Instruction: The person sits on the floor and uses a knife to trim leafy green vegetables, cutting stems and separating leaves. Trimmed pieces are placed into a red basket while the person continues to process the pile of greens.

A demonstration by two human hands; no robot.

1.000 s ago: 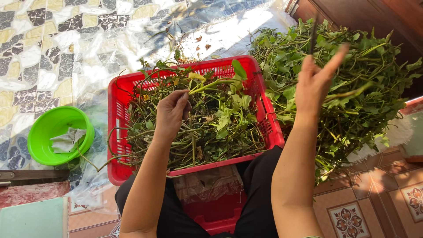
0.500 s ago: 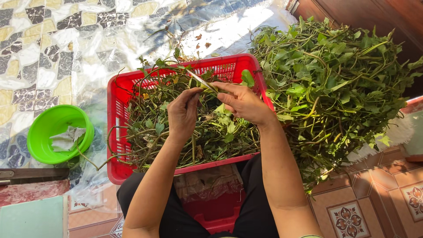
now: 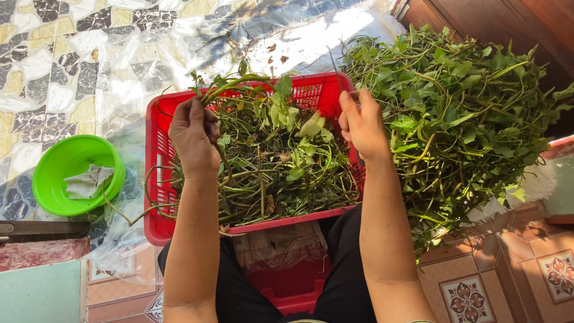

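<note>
The left hand [image 3: 194, 134] is clenched around a bent green vegetable stem [image 3: 230, 85] over the red slotted plastic basket [image 3: 156, 179], which is already heaped with stripped stems and stray leaves. The right hand [image 3: 362, 122] pinches a thin stalk [image 3: 333, 60] at the basket's far corner. By the look of it, sorting is only partly done: 1 large pile of leafy green vines [image 3: 460, 119] lies unpicked on the right.

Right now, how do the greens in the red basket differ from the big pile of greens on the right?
The greens in the red basket are mostly bare, tangled stems with few leaves; the pile on the right is thick with broad green leaves. The basket greens look darker and sit inside the red basket; the pile lies loose on the floor covering, brighter and larger. Both are the same kind of long-stemmed vine. The left hand holds stems over the basket.
</note>
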